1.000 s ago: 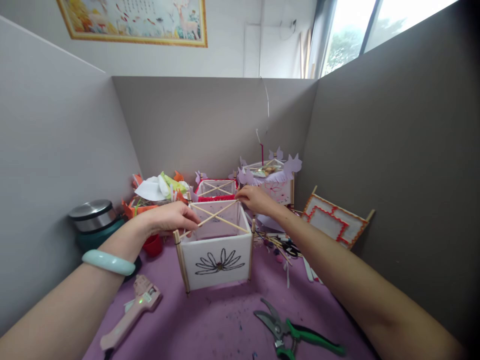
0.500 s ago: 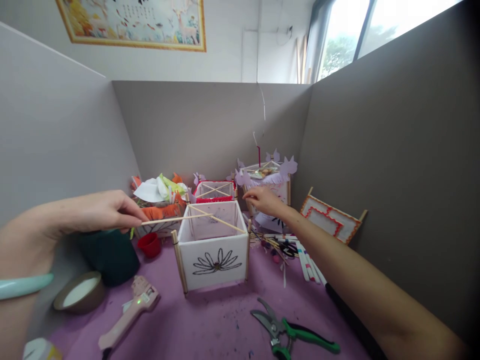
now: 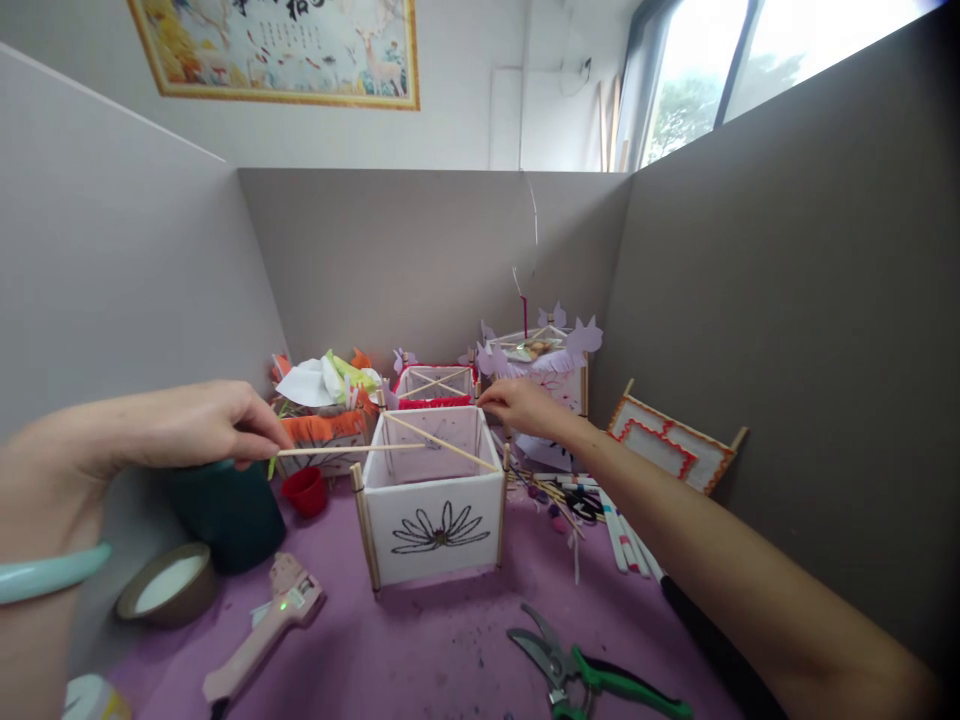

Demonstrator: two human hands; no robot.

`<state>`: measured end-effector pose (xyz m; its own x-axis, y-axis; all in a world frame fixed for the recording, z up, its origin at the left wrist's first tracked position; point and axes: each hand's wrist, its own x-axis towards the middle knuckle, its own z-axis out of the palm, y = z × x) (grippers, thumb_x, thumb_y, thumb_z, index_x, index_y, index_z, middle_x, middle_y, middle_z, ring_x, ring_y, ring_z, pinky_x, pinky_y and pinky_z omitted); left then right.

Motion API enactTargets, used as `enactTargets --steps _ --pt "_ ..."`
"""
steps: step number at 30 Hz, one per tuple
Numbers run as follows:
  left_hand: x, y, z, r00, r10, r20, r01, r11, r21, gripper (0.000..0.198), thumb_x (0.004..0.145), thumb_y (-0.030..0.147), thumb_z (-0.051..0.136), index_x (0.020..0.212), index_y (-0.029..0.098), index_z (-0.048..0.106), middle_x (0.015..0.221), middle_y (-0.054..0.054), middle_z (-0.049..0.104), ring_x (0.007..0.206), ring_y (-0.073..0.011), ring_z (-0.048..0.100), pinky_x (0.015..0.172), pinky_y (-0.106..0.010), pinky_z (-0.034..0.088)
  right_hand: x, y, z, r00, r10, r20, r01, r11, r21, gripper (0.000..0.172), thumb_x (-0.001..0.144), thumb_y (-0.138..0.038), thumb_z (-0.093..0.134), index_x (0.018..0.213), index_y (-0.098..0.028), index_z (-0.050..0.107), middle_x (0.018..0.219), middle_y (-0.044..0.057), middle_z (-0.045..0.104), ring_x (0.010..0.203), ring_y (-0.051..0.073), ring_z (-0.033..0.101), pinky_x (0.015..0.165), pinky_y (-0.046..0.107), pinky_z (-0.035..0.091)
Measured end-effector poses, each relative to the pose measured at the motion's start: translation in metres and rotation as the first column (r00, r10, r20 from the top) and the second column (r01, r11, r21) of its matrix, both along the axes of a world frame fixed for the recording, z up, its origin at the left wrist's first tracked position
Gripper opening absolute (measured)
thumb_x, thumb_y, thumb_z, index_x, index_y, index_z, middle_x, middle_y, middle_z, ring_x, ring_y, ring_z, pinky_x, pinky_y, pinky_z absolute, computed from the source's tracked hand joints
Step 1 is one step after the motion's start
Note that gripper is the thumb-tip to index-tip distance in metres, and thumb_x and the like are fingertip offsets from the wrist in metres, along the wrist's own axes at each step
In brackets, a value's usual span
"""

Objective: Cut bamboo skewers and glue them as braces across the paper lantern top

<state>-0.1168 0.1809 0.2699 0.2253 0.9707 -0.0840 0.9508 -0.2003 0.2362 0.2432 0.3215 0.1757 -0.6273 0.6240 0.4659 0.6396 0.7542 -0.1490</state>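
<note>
My left hand point(image 3: 244, 430) is closed in a pinch on one end of a thin wooden stick point(image 3: 337, 450). The stick lies almost level, its other end over the open top of a white box-shaped lantern frame point(image 3: 439, 535) with a black flower on its front. Another thin stick point(image 3: 439, 440) runs diagonally across that top, and the held stick's tip is close to its middle; whether they touch I cannot tell. At the far right corner, my right hand point(image 3: 525, 405) has its fingers pinched at the corner post, which they mostly cover.
A pink glue gun point(image 3: 266, 625) lies front left, green-handled pruning shears point(image 3: 559, 660) front right. Left stand a red cup point(image 3: 305, 492), a dark green container point(image 3: 225, 515) and a tape roll point(image 3: 169, 585). Markers point(image 3: 622, 535) lie right; decorated lanterns point(image 3: 435, 383) stand behind. Grey panels point(image 3: 435, 260) enclose the table.
My left hand has lowered the stick's near end slightly, and it now lies more level. My right hand has moved from beside the far right corner onto it. The view has shifted slightly.
</note>
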Motion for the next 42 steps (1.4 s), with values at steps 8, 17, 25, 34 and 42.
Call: enactTargets --steps 8,17,25,34,42 --pt "0.059 0.023 -0.017 0.992 -0.102 -0.072 0.087 0.977 -0.194 0.026 0.074 0.033 0.053 0.082 0.02 0.074 0.06 0.001 0.06 0.056 -0.0137 0.049 0.051 -0.022 0.033 -0.019 0.006 0.017 0.994 -0.006 0.112 0.013 0.998 -0.057 0.022 0.084 -0.016 0.054 0.091 -0.02 0.074 0.091 0.004 0.073 0.078 0.015 0.061 0.066 0.023 0.039" --pt "0.067 0.057 -0.048 0.988 -0.134 0.079 0.147 0.971 -0.191 0.028 0.072 0.035 0.055 0.09 0.019 0.07 0.076 -0.003 0.067 0.07 -0.0187 0.058 0.06 -0.026 0.04 -0.029 0.008 0.033 0.968 0.01 0.252 0.012 0.996 -0.086 0.023 0.08 -0.013 0.054 0.086 -0.019 0.076 0.083 0.006 0.073 0.066 0.014 0.056 0.055 0.025 0.033" --pt "0.063 0.061 -0.061 0.969 -0.084 0.234 0.135 0.968 -0.212 0.028 0.076 0.038 0.053 0.092 0.018 0.065 0.073 -0.003 0.064 0.063 -0.0161 0.054 0.059 -0.027 0.039 -0.044 0.02 0.027 0.928 0.195 0.316 -0.137 0.971 -0.198 0.022 0.079 -0.014 0.058 0.089 -0.024 0.075 0.09 0.0 0.074 0.072 0.012 0.061 0.062 0.022 0.039" --pt "0.075 0.057 -0.063 0.966 -0.072 0.247 0.119 0.976 -0.182 0.029 0.074 0.037 0.057 0.092 0.017 0.068 0.08 -0.004 0.067 0.073 -0.018 0.057 0.063 -0.026 0.038 -0.056 0.018 0.017 0.912 0.218 0.349 -0.154 0.967 -0.201 0.015 0.075 -0.017 0.066 0.084 -0.024 0.075 0.081 -0.001 0.073 0.067 0.011 0.059 0.059 0.023 0.038" --pt "0.069 0.048 -0.063 0.951 -0.023 0.309 0.095 0.97 -0.222 0.038 0.082 0.044 0.047 0.105 0.021 0.066 0.083 -0.001 0.066 0.053 -0.0113 0.043 0.048 -0.024 0.028 -0.054 0.019 0.019 0.906 0.234 0.353 -0.182 0.968 -0.175 0.018 0.076 -0.01 0.063 0.079 -0.024 0.074 0.077 -0.001 0.072 0.061 0.01 0.055 0.058 0.024 0.037"
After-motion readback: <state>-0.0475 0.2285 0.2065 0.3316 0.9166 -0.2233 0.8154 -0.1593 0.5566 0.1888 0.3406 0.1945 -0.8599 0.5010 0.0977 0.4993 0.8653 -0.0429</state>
